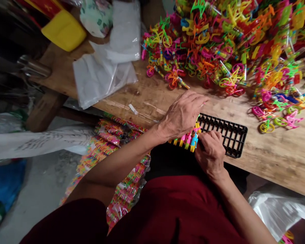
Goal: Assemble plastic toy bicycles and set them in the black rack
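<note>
A black slotted plastic tray lies at the table's front edge, its left part filled with a row of small colourful plastic toy bicycles. My left hand arches over this row, fingers bent down at the tray's far side; its thumb is hidden. Close to the near edge, my right hand is closed with curled fingers against the last toy bicycle in the row, a blue, pink and yellow one. Both hands seem to grip this toy from opposite ends, though the fingertips are partly covered. The slots to the right are bare.
A large heap of toy bicycles spreads over the back and right of the wooden table. Clear plastic bags lie at the left. Packed bags of toys hang or lie below the front edge.
</note>
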{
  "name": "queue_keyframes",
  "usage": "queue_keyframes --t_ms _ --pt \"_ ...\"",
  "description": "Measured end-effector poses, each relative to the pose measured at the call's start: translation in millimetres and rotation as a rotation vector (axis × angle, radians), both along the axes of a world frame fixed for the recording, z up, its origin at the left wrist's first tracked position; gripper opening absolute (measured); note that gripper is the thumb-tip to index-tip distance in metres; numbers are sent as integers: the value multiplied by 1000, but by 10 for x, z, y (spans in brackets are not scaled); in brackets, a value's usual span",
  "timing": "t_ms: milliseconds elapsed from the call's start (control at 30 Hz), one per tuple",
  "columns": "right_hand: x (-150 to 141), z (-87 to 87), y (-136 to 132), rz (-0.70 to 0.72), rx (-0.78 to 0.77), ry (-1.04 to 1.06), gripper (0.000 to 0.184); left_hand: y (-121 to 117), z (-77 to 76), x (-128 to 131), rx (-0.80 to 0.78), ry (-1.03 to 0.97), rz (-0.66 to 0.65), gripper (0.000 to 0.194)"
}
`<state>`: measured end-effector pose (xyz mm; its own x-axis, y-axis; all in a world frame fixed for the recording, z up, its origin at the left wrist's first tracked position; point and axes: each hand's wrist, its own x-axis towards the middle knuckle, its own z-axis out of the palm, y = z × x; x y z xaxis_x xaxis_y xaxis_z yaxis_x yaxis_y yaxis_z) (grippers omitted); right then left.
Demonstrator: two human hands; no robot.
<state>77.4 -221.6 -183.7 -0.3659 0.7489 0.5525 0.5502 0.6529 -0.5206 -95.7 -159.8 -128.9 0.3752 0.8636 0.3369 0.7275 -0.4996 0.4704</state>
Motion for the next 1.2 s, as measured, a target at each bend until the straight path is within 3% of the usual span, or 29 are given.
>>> queue_keyframes --t_ms 267,367,467,600,867,1033,1200 --pt "118 -124 -12 49 -128 125 15 -1 37 0 -69 6 15 40" --pt "147 -94 -41 -45 -135 169 10 4 46 1 -93 -2 13 39" --pt "151 -68 -43 -105 -107 120 5 5 62 7 -110 -24 14 40" --pt "136 -108 -28 -18 -70 64 11 -2 101 20 -144 -38 20 42" --pt "53 -72 -53 -10 -18 -22 20 14 145 38 -151 56 30 44" --pt "-10 -47 -50 29 -1 -35 22 -19 92 -9 -64 -5 7 44" --pt "-12 -27 -8 33 -48 -57 23 -51 85 -81 -99 -155 -14 45"
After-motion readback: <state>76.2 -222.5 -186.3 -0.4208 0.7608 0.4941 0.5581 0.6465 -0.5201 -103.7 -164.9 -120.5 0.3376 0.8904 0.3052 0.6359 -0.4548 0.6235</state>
